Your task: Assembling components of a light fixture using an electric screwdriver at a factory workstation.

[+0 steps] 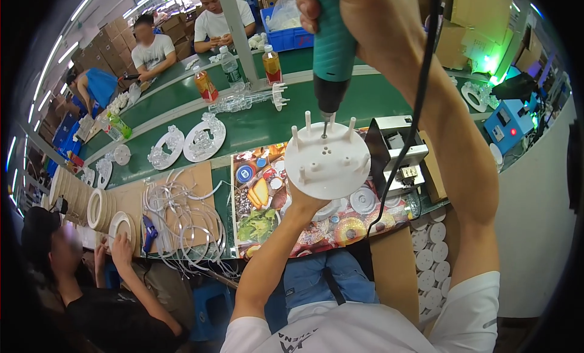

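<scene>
Hands first: our left hand (304, 202) grips the white disc (327, 160) from beneath, fingers closed on its lower edge, holding it above the printed mat (267, 201). Our right hand (316, 3) wraps tight around the teal driver (333, 55), its bit touching the disc's centre among upright pegs. Near the mat's left lie white strips (182, 219) on cardboard; bottles (272, 65) stand on the green belt (255, 125).

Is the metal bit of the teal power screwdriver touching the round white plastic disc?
Touching. The head view shows the bit tip meeting the round white plastic disc with no gap.
</scene>
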Tool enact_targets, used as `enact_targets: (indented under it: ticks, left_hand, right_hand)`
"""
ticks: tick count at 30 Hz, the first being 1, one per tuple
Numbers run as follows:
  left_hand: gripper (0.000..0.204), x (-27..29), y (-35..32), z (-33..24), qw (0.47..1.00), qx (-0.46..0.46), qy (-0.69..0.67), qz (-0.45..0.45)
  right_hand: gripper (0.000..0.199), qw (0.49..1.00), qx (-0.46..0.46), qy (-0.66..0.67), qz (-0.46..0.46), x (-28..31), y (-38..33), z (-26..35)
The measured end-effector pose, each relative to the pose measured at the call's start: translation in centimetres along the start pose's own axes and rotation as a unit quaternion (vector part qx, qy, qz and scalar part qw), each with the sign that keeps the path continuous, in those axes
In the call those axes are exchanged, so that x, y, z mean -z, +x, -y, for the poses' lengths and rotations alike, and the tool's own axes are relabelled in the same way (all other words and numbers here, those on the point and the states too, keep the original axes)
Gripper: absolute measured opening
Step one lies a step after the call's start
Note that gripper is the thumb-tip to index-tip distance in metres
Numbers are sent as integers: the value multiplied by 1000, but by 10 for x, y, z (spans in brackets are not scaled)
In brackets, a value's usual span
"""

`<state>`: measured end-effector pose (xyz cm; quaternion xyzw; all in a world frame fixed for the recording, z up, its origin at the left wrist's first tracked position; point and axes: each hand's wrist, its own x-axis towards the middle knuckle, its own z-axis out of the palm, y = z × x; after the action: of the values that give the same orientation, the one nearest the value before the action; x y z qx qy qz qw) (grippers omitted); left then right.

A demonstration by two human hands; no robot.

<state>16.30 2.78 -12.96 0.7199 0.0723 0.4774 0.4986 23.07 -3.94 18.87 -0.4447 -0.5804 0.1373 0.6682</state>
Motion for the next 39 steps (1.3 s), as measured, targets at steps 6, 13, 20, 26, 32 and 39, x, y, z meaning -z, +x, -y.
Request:
enact_targets:
  ticks: [6, 13, 20, 26, 32, 39]
  left_hand:
    - [93, 15, -4, -5, 952, -84, 294, 32]
    - [62, 39, -8, 6, 913, -92, 392, 62]
    - [42, 38, -9, 5, 910, -62, 408, 32]
    - [36, 15, -1, -41, 966, 68, 244, -50]
    - [32, 18, -4, -33, 963, -32, 267, 10]
    - [38, 45, -24, 12, 842, -30, 516, 156]
  right_hand:
    - [23, 996, 37, -52, 63, 3, 0, 11]
    - [47, 991, 121, 55, -22, 105, -58, -5]
    - [49, 980, -72, -68, -175, 156, -173, -102]
    - [40, 977, -37, -72, -197, 169, -200, -146]
    - [38, 975, -49, -60, -209, 173, -201, -161]
    - [37, 973, -92, -59, -202, 176, -197, -164]
